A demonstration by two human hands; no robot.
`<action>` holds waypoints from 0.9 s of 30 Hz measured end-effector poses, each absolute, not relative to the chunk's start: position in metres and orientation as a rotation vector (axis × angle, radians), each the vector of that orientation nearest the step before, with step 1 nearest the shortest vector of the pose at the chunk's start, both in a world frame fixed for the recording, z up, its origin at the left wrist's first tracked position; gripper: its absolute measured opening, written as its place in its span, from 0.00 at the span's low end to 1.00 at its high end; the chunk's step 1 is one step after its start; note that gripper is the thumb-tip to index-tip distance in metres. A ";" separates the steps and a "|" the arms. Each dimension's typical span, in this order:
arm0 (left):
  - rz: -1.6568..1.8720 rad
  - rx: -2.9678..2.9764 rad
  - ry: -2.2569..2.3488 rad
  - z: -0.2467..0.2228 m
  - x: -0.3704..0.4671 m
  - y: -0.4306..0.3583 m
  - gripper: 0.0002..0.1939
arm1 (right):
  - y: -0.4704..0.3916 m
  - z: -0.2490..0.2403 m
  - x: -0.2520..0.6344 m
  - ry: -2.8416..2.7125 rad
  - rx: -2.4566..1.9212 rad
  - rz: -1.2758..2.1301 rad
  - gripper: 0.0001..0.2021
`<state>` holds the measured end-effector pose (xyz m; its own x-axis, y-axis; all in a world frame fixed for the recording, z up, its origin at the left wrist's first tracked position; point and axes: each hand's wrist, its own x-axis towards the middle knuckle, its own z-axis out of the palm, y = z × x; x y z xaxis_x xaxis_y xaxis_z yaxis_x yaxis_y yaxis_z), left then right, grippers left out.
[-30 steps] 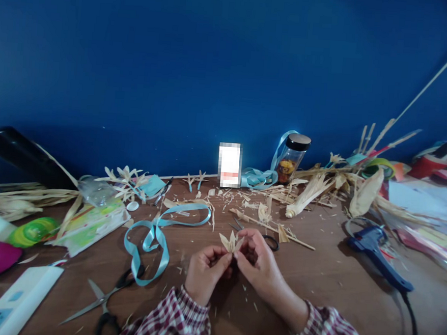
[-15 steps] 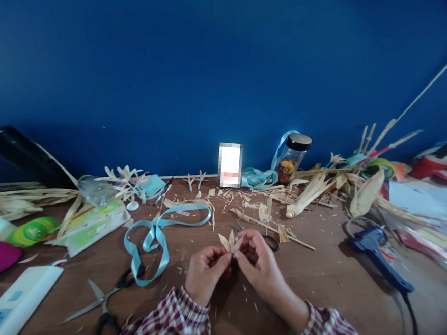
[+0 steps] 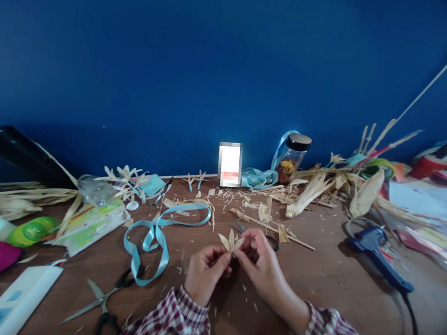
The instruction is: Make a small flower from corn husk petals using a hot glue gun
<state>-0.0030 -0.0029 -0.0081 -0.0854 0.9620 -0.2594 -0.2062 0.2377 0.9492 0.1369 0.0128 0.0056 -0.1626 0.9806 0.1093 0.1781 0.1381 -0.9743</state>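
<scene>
Between both hands, a small pale husk flower (image 3: 230,242) stands with its pointed petals facing up. My left hand (image 3: 207,271) pinches its base from the left, thumb pressed against curled fingers. From the right, my right hand (image 3: 261,259) grips a petal near the base with thumb and fingertips. Just behind the right hand lies a small pair of scissors (image 3: 272,242), partly hidden by the fingers. Left of the hands are a looped light blue ribbon (image 3: 165,260) and larger open scissors (image 3: 103,299) with black handles.
A blue glue gun (image 3: 381,260) with a black cord lies at the right. Dried husks (image 3: 307,196), scraps and a lidded jar (image 3: 293,159) sit along the blue wall. A white power strip (image 3: 25,301), green tape (image 3: 33,231) and finished-looking husk flowers (image 3: 125,176) are at the left.
Both hands keep nearly the same place around the husk flower. The fingers of my right hand have shifted very slightly on the petal.
</scene>
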 end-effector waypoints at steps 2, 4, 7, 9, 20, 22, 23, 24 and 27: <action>1.183 0.827 1.252 -0.008 -0.003 -0.003 0.12 | 0.013 0.006 0.137 -1.530 -1.175 1.118 0.12; 1.190 0.821 1.253 -0.008 -0.003 -0.003 0.13 | 0.013 0.006 0.138 -1.539 -1.169 1.111 0.13; 1.192 0.821 1.249 -0.008 -0.003 -0.003 0.12 | 0.013 0.006 0.139 -1.548 -1.181 1.091 0.13; 1.189 0.829 1.249 -0.008 -0.003 -0.003 0.12 | 0.013 0.006 0.139 -1.547 -1.202 1.077 0.14; 1.170 0.835 1.240 -0.009 -0.004 -0.003 0.12 | 0.014 0.006 0.139 -1.525 -1.240 1.075 0.14; 1.170 0.832 1.245 -0.009 -0.004 -0.002 0.12 | 0.014 0.005 0.139 -1.524 -1.239 1.077 0.14; 1.168 0.832 1.248 -0.008 -0.004 -0.002 0.12 | 0.014 0.005 0.140 -1.525 -1.238 1.079 0.14; 1.168 0.833 1.251 -0.008 -0.003 -0.002 0.12 | 0.014 0.005 0.140 -1.528 -1.236 1.080 0.14; 1.171 0.844 1.264 -0.007 -0.003 -0.002 0.12 | 0.014 0.004 0.139 -1.527 -1.222 1.106 0.13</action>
<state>-0.0034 -0.0019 -0.0069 -0.0812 0.9625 -0.2590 -0.1850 0.2408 0.9528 0.1388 0.0136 0.0043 -0.1451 0.9849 0.0946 0.2168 0.1250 -0.9682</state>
